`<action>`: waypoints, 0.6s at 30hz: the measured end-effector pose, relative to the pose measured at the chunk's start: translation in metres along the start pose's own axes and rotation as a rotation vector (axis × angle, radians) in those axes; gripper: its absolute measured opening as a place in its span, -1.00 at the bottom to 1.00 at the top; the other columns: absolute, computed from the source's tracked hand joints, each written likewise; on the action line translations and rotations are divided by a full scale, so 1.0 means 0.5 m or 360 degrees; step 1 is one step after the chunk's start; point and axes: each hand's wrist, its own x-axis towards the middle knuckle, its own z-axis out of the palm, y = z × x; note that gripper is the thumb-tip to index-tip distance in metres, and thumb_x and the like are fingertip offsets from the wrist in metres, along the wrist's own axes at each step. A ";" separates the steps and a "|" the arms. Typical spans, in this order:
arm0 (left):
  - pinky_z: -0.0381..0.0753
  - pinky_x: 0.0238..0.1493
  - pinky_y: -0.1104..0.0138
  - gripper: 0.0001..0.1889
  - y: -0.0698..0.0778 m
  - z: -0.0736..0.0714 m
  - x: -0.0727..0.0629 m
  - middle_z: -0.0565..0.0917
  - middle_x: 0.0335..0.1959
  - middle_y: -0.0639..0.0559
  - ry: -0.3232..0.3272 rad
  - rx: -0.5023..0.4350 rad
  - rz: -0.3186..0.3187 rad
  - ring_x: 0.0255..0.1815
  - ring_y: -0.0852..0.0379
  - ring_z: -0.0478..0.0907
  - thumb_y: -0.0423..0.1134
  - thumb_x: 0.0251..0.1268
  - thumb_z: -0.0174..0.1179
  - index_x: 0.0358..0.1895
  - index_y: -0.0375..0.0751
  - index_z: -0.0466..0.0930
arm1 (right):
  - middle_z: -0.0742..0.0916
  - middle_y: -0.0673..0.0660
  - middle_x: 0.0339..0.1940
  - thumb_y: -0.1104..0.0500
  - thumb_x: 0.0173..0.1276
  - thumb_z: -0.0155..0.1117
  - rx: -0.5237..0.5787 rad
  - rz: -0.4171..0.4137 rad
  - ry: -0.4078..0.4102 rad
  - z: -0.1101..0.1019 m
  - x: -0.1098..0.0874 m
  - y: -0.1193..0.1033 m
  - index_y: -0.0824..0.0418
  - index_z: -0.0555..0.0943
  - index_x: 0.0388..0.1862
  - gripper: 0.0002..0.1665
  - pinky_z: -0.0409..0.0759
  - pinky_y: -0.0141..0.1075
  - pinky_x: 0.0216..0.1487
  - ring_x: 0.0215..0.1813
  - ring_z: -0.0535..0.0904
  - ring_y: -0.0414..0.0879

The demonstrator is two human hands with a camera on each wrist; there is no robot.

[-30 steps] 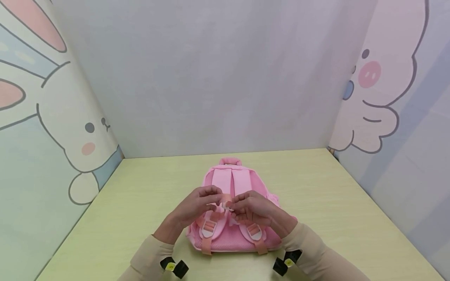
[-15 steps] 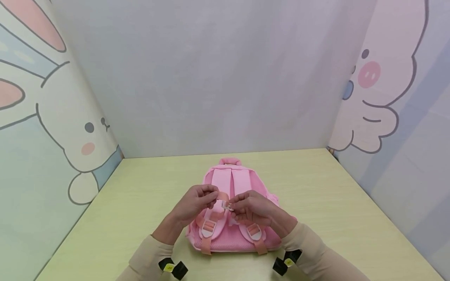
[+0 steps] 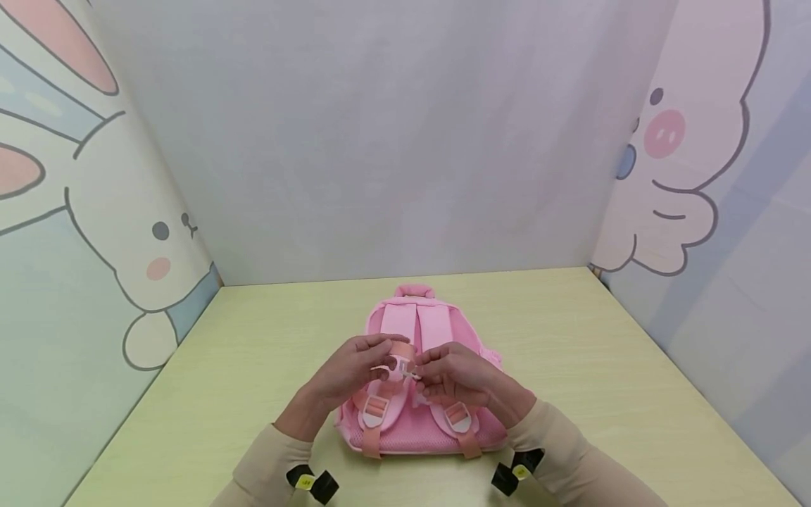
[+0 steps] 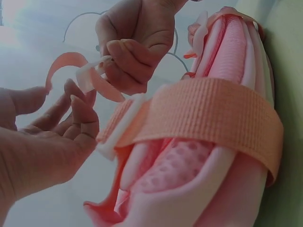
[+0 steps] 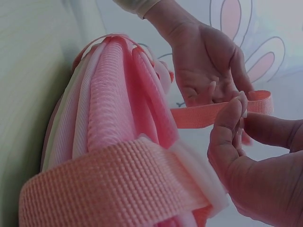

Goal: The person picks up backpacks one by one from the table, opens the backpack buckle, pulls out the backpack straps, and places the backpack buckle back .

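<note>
A pink backpack (image 3: 418, 440) lies with its straps upward on the table. Over it, my right hand (image 3: 457, 374) pinches a small white plastic buckle (image 4: 85, 79) threaded with an orange webbing strap (image 3: 402, 349). My left hand (image 3: 350, 370) is on the strap's other side, fingers spread and loosely bent. In the left wrist view, the left thumb is at the end of the strap's loop and its fingertips are close under the buckle; whether they press it I cannot tell. In the right wrist view, the right hand's fingertips (image 5: 241, 101) partly hide the buckle.
Two white strap adjusters (image 3: 375, 410) with orange webbing are on the bag's lower part. A carry handle (image 3: 415, 290) stands at its top. The pale yellow-green table (image 3: 602, 366) extends around the bag, bounded by walls (image 3: 393, 141) with cartoon animals on both sides.
Half a second ago my left fingers pinched the strap and had drawn it slightly left; now they have spread off it. The right hand stays nearly still at the buckle.
</note>
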 end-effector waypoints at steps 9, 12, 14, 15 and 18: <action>0.57 -0.19 0.34 -0.72 -0.024 0.002 0.007 0.64 -0.19 -0.04 -0.0009 0.0189 -0.0158 -0.22 0.12 0.57 -0.26 0.57 -0.02 0.10 -0.43 0.48 | 0.71 0.20 -0.27 0.31 0.43 0.16 -0.0052 -0.0015 0.0014 -0.002 -0.004 -0.007 0.42 0.59 -0.05 -0.79 0.69 -0.19 -0.10 -0.31 0.67 -0.09; 0.55 -0.23 0.36 -0.75 -0.023 0.000 0.007 0.62 -0.22 -0.08 -0.0104 0.0393 -0.0108 -0.25 0.09 0.52 -0.31 0.52 0.06 0.05 -0.47 0.51 | 0.71 0.20 -0.27 0.30 0.43 0.17 -0.0074 -0.0031 0.0015 -0.006 -0.006 -0.013 0.42 0.57 -0.03 -0.77 0.68 -0.17 -0.07 -0.31 0.68 -0.09; 0.56 -0.22 0.34 -0.74 -0.020 -0.001 0.006 0.63 -0.21 -0.08 -0.0143 0.0459 -0.0097 -0.23 0.07 0.52 -0.30 0.50 0.10 0.05 -0.47 0.54 | 0.71 0.21 -0.28 0.30 0.43 0.17 -0.0077 -0.0051 0.0019 -0.008 -0.008 -0.018 0.42 0.57 -0.03 -0.78 0.68 -0.20 -0.10 -0.31 0.68 -0.08; 0.57 -0.21 0.34 -0.74 -0.019 -0.001 0.006 0.64 -0.21 -0.08 -0.0152 0.0482 -0.0097 -0.23 0.07 0.53 -0.30 0.49 0.12 0.04 -0.46 0.56 | 0.71 0.20 -0.28 0.30 0.43 0.17 -0.0076 -0.0063 0.0022 -0.010 -0.009 -0.020 0.41 0.57 -0.04 -0.79 0.68 -0.22 -0.11 -0.31 0.68 -0.08; 0.60 -0.17 0.31 -0.74 -0.016 -0.002 0.005 0.66 -0.21 -0.07 -0.0145 0.0504 -0.0101 -0.21 0.08 0.56 -0.29 0.45 0.18 0.02 -0.43 0.60 | 0.71 0.17 -0.31 0.31 0.41 0.18 -0.0070 -0.0099 0.0034 -0.013 -0.011 -0.025 0.42 0.57 -0.05 -0.79 0.68 -0.28 -0.16 -0.32 0.67 -0.10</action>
